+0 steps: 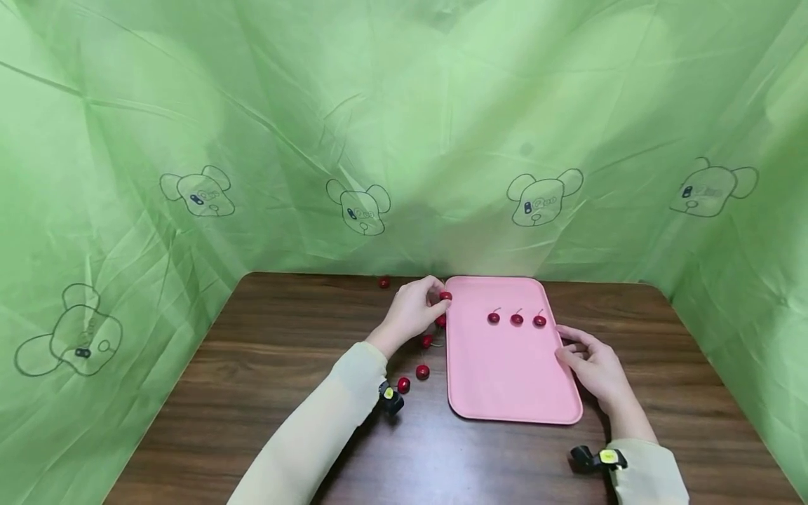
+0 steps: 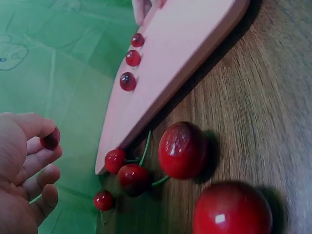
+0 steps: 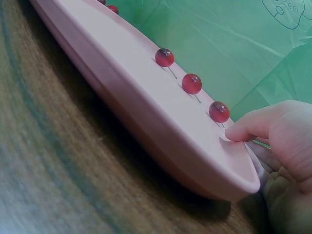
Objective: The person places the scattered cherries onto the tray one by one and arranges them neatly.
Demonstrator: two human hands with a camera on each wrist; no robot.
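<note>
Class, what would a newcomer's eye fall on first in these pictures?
The pink tray stands out first, lying on the dark wooden table with three red cherries in a row on it. By its left edge the left hand pinches another cherry; the right hand holds the tray's right edge.

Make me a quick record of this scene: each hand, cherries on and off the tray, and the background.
Left hand: pinches a cherry near the left edge of the pink tray
Right hand: grips the tray's right edge
On tray: three cherries in a row
On wooden table: five cherries, left of the tray
Background: creased green sheet
</note>
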